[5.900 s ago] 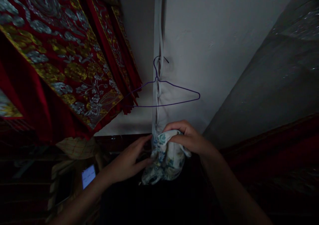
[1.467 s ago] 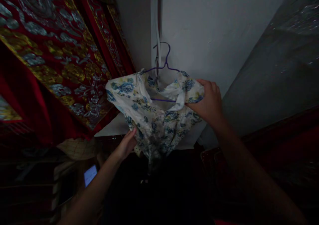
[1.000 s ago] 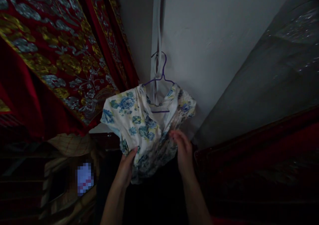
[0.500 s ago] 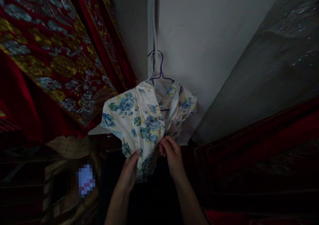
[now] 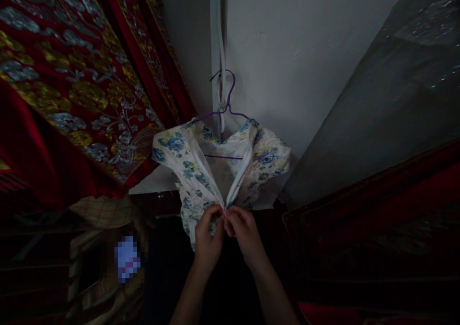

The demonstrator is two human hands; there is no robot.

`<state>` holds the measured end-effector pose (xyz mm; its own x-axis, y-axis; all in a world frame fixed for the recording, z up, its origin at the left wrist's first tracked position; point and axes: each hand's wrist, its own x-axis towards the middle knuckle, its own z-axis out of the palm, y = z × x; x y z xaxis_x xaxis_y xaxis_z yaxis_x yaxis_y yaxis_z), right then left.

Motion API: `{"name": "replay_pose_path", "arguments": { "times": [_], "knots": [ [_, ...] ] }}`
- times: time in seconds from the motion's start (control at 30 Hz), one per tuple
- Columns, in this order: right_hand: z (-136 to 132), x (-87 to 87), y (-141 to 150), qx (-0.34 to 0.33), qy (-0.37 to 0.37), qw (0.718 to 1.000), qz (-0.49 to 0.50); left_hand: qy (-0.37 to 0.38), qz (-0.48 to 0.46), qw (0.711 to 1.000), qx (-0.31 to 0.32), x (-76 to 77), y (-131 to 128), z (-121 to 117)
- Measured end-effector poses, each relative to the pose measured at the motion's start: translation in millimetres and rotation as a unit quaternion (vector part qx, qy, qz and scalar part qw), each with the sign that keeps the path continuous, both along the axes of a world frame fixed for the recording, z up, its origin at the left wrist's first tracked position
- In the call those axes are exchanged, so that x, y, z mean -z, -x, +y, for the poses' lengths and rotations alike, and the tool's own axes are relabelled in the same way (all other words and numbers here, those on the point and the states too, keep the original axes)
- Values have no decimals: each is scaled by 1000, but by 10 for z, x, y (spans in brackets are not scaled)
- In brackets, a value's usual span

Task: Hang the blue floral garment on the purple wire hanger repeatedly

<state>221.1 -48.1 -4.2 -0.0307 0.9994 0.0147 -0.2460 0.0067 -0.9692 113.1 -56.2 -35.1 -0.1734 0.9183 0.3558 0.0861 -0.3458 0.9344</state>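
Against the white wall [image 5: 305, 52], the floral garment [image 5: 266, 162] hung on a purple hanger [image 5: 226, 109]; I raised my left hand [image 5: 206, 238] and right hand [image 5: 242, 231] together, fingers pinching its front edges.

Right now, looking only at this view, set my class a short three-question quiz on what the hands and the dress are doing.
1. True or false: the dress hangs on a purple hanger.
2. Where do the left hand and right hand meet?
A. at the hanger's hook
B. at the bottom of the dress's open front
C. on the red cloth
3. Fill in: the hanger hangs in front of a white ____.

Key
1. True.
2. B: both pinch the two white front edges where they join.
3. wall.
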Motion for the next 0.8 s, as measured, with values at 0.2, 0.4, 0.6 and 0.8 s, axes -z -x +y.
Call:
{"name": "replay_pose_path", "arguments": {
  "times": [0.2,0.4,0.6,0.8],
  "knots": [
    [1,-62,-38,-27,18,999,-8,6,32,999,13,-14,-56,43],
    [7,-47,-54,-4,40,999,0,16,33,999,17,27,-160,-8],
    [-2,-12,8,7,37,999,21,31,1,999,25,10,-143,-30],
    [-20,-5,15,-2,35,999,16,19,13,999,30,22,-119,-19]
  ]
}}
